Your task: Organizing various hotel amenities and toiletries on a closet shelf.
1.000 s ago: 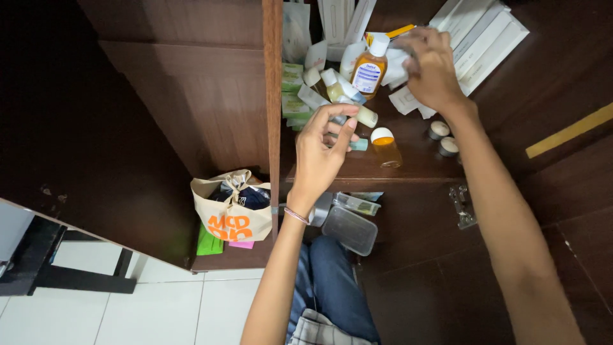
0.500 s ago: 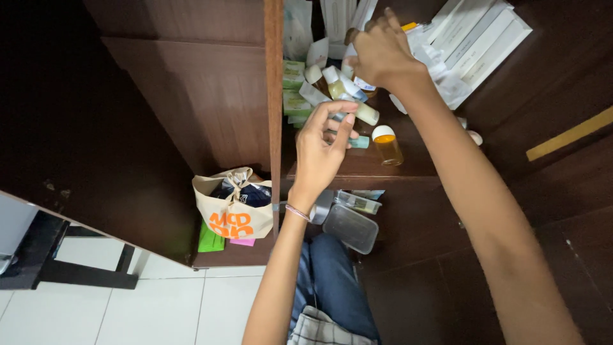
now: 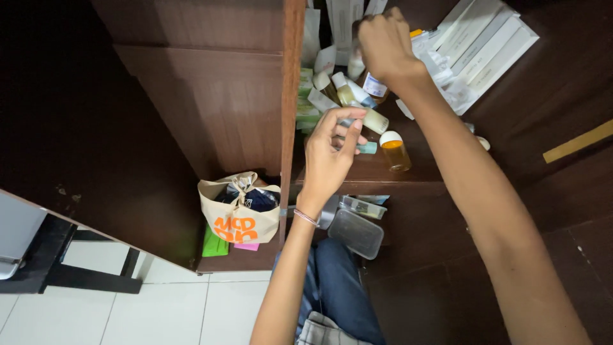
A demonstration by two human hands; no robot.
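Left hand point(image 3: 329, 156): raised in front of the shelf point(image 3: 383, 176), thumb and fingertips pinched closed on a small pale-blue tube point(image 3: 350, 123). Right hand point(image 3: 383, 45): curled, knuckles toward the camera, deep among the bottles at the back of the shelf; cannot tell what it grips, if anything.

Step in hand, as judged: picking through small containers one at a time.

Next move calls for a firm pinch and a clear path past the orange vial point(image 3: 396, 150) standing just beside, right of the left hand.

Tube orientation: mostly covered by fingers; long axis apparently across the view, exposed end pointing right toward the cream tube point(image 3: 373, 120). Treat as uncertain.
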